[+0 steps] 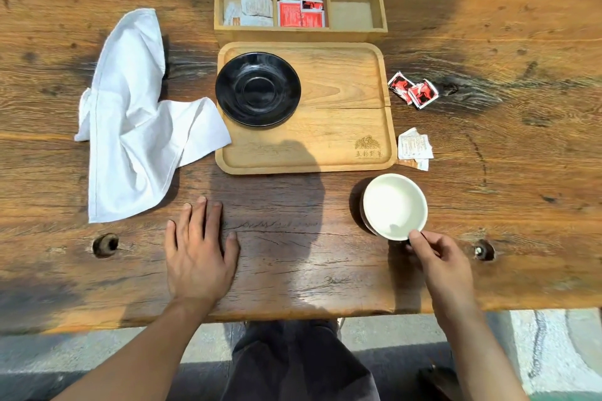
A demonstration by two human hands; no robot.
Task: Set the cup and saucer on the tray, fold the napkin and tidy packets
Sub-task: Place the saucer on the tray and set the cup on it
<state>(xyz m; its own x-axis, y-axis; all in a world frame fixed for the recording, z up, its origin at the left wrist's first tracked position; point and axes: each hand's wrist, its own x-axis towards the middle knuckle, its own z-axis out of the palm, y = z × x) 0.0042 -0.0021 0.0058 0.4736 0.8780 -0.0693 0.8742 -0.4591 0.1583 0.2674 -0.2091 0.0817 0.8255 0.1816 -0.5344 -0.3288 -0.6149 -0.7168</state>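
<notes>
Cup (pixel 394 206), white inside and dark outside, standing on the table (pixel 293 254) just off the near right corner of the tray (pixel 342 127), not yet on it. Pinched at its near rim by the right hand (pixel 444 262): thumb (pixel 418 238) on the rim, other fingers curled behind and below near the handle, which is mostly hidden. Right forearm angling in from the lower right, wrist slightly bent toward the cup. Left hand (pixel 200 249) lying flat and released on the bare wood, palm down, fingers spread and pointing away from the body, near the tray's near left corner, holding nothing. Left forearm rising from the lower left.

Black saucer (pixel 258 89) resting on the tray's far left part, its left edge just over the tray's rim. Rest of the tray bare, with a carved emblem at its near right corner and a crack running in from its right edge.

White napkin (pixel 136 120) lying unfolded and rumpled to the left of the tray, one corner touching the tray's left edge.

Red packets (pixel 413 90), two of them, loose on the table just right of the tray. White packets (pixel 415 148) touching the tray's near right corner, just beyond the cup.

Wooden organiser box (pixel 301 30) with three compartments against the tray's far edge: white packets in the left one, red ones in the middle, nothing in the right.
</notes>
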